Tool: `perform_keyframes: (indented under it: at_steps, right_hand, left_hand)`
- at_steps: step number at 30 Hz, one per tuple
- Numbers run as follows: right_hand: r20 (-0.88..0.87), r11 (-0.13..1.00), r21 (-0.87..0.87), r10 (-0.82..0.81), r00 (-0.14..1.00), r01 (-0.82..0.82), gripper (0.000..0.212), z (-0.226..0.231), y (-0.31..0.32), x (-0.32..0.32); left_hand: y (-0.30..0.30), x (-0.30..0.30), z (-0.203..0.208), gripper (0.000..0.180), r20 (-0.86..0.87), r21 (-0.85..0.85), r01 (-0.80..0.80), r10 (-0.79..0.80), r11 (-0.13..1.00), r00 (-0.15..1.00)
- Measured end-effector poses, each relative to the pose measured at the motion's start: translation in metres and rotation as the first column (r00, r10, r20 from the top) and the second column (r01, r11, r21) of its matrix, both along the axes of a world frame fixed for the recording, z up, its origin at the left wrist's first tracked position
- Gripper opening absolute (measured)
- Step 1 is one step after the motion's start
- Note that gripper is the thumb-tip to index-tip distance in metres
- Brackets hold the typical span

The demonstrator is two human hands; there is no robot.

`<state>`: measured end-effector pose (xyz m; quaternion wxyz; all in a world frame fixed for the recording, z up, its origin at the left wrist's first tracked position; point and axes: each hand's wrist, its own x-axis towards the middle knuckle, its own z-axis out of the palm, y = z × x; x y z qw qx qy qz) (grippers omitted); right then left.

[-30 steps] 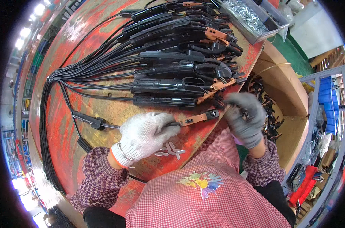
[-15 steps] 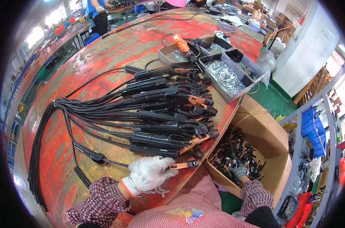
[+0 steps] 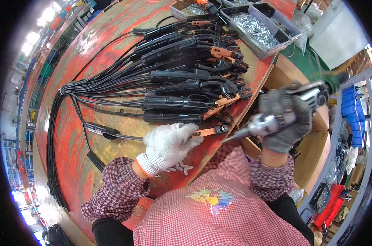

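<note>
My left hand (image 3: 167,141), in a white knit glove, is closed on a copper-coloured metal bar (image 3: 210,131) near the table edge. The bar's holed end sticks out past the fingertips, pointing right. A black cable (image 3: 134,137) with a black handle sleeve (image 3: 100,130) runs into that hand from the left. My right hand (image 3: 284,119), grey-gloved and blurred, grips a metal power screwdriver (image 3: 263,124) over the table edge. Its tip points left toward the bar, apart from it. Beyond my left hand lie several black welding electrode holders (image 3: 173,102) with copper-coloured jaws.
Cables tied together (image 3: 62,91) bend down the table's left side. Small white pieces (image 3: 179,167) lie by my left wrist. Plastic bins (image 3: 272,47) hold metal parts at the far right, beside an orange-black power tool (image 3: 206,6). A cardboard box (image 3: 317,151) stands below the right edge.
My right hand has risen from the cardboard box to the table edge, now with the screwdriver in it. My left hand keeps its hold on the bar. The view has tilted down.
</note>
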<state>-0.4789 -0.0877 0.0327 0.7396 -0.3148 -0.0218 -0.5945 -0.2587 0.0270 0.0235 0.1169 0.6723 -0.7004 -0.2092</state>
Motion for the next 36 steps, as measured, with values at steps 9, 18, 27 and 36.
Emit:
perform_keyframes:
  at_steps: [9,18,27,36]
  right_hand:
    - [-0.161,0.982,0.139,0.147,0.976,-0.125,0.030,-0.008,0.039,0.052]
    - [-0.399,0.999,0.010,-0.041,0.916,0.049,0.036,0.000,0.042,0.064]
    - [-0.410,0.993,-0.105,-0.095,0.907,0.057,0.032,0.002,0.047,0.056]
    - [-0.363,0.991,-0.023,-0.131,0.923,0.132,0.033,-0.015,0.043,0.050]
  left_hand:
    - [0.011,0.007,-0.013,0.033,0.026,-0.030,0.053,-0.053,0.998,0.998]
    - [0.008,0.008,-0.015,0.028,0.053,-0.065,0.047,-0.043,0.997,0.998]
    - [0.014,0.004,-0.018,0.027,-0.001,-0.113,0.044,-0.044,0.993,0.999]
    - [0.014,0.004,-0.018,0.032,0.030,-0.115,0.028,-0.025,0.993,0.999]
